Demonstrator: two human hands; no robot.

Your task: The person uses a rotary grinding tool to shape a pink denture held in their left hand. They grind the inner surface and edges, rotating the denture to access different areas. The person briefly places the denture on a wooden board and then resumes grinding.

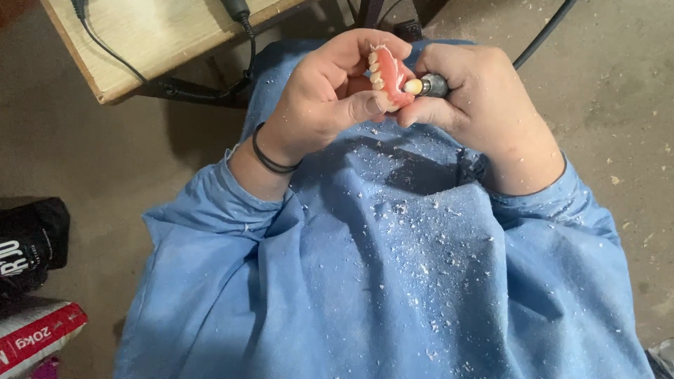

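Observation:
My left hand [324, 98] grips a pink denture [390, 76] with a row of pale teeth, thumb pressed on its lower edge. My right hand [469, 105] is closed round a metal rotary handpiece [434, 85]; its rounded yellowish tip [413, 86] touches the denture's right side. Both hands are held close together above my lap. A black band sits on my left wrist [270, 156]. White shavings cover the blue gown [393, 267] below the hands.
A wooden bench corner [140, 42] with black cables [239, 49] lies at the upper left. A black bag [31, 242] and a red and white sack [35, 335] sit at the left edge. The concrete floor [618, 105] is littered with white chips.

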